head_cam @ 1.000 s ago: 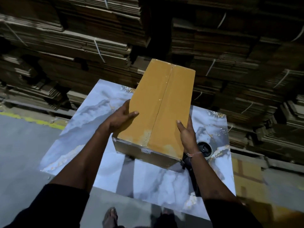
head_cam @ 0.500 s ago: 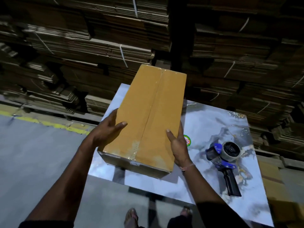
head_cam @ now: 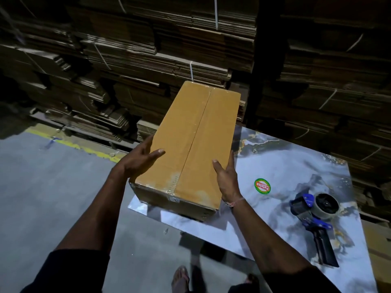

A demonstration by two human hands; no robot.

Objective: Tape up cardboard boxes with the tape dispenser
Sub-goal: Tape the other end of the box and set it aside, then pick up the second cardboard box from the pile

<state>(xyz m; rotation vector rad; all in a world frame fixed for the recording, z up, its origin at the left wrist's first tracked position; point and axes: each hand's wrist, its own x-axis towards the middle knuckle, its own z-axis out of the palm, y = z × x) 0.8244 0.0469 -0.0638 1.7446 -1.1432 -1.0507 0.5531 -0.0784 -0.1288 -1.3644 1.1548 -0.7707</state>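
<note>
Bundled stacks of flattened cardboard (head_cam: pixel 160 60) fill the dark wall ahead of me, and below them sits a marbled tabletop (head_cam: pixel 281 166) over a grey floor (head_cam: pixel 42 187) marked with a yellow line. I hold the long cardboard box (head_cam: pixel 190 149) between both palms above the table's left end, my left hand (head_cam: pixel 140 160) pressed to its left side with the thumb over the top, my right hand (head_cam: pixel 226 178) likewise on its right side, clear tape running along its centre seam. The blue tape dispenser (head_cam: pixel 315 216) lies on its side on the tabletop well to my right, near a round green-and-red sticker (head_cam: pixel 262 186).
</note>
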